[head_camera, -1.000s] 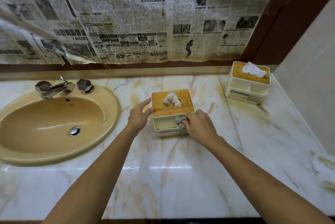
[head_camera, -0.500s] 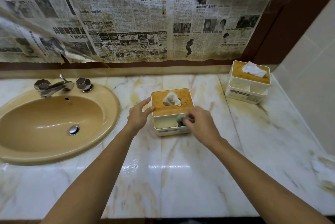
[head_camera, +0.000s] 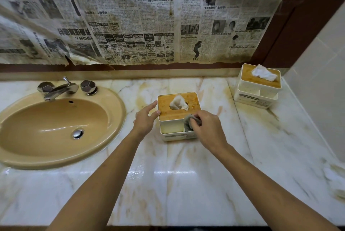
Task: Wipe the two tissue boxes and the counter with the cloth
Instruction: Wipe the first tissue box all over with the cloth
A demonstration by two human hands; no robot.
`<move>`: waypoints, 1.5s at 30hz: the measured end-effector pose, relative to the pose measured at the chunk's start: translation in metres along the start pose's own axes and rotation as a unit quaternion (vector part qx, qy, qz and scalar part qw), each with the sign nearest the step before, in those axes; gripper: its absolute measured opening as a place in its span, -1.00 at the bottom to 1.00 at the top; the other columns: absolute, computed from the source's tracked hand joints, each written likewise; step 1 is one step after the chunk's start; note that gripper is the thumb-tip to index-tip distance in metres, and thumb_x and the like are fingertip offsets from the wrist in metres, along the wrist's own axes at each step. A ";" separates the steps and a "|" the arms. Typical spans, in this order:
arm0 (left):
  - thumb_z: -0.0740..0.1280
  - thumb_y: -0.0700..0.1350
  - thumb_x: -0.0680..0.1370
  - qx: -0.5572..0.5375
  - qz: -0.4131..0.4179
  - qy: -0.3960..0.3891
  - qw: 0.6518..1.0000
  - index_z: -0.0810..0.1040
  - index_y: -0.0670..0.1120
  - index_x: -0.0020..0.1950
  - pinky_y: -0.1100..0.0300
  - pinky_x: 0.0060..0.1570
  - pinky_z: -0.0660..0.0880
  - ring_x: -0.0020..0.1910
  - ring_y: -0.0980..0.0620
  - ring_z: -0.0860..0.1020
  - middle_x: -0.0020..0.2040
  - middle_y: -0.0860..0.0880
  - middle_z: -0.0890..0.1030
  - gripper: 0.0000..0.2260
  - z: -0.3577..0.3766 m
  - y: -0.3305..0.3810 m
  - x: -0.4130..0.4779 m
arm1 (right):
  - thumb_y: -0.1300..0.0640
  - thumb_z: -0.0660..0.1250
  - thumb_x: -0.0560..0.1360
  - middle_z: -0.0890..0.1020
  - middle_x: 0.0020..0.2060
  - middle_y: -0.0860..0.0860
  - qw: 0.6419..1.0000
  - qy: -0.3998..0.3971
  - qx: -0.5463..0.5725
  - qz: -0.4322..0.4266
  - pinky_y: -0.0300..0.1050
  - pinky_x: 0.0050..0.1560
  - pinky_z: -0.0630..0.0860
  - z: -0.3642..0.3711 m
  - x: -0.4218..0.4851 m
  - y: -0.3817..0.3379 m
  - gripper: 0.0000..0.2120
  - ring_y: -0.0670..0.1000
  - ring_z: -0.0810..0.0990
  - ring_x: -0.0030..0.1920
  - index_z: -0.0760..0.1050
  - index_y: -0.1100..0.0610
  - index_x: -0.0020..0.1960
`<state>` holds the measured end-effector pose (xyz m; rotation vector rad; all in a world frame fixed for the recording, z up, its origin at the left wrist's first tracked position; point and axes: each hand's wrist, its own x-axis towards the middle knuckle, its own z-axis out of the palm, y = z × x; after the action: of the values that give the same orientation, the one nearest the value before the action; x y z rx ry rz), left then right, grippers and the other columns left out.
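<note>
The near tissue box (head_camera: 168, 114) stands on the marble counter (head_camera: 186, 184), just right of the sink (head_camera: 56, 124), with a tissue poking from its wooden lid. The left hand (head_camera: 144, 120) rests against the box's left side, its grip wide, fingers nearly straight and thumb tip on the lid's corner. The right hand (head_camera: 207, 130) has its grip closed round a bunched grey cloth (head_camera: 188, 121), pressed to the lid's front right edge. The far tissue box (head_camera: 259, 88) sits well apart in the back right corner. Newspaper (head_camera: 130, 25) hangs behind the tap (head_camera: 57, 89).
</note>
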<state>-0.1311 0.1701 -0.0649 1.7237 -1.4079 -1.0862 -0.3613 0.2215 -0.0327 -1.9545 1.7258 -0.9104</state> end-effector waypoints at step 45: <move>0.23 -0.19 0.60 -0.045 -0.035 -0.007 0.998 0.49 -0.03 0.32 -0.03 0.37 0.38 0.32 -0.03 0.47 0.29 -0.01 0.55 -0.71 0.003 0.022 0.003 | 0.23 0.21 0.63 0.48 0.27 0.11 0.958 -0.164 0.194 0.130 -0.20 0.14 0.46 -0.042 0.039 0.006 -0.61 0.05 0.51 0.24 0.46 0.04 0.44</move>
<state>-0.1427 0.1628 -0.0478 1.7154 -1.2953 -1.1834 -0.3929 0.1884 0.0014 -1.4844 1.4414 -0.7165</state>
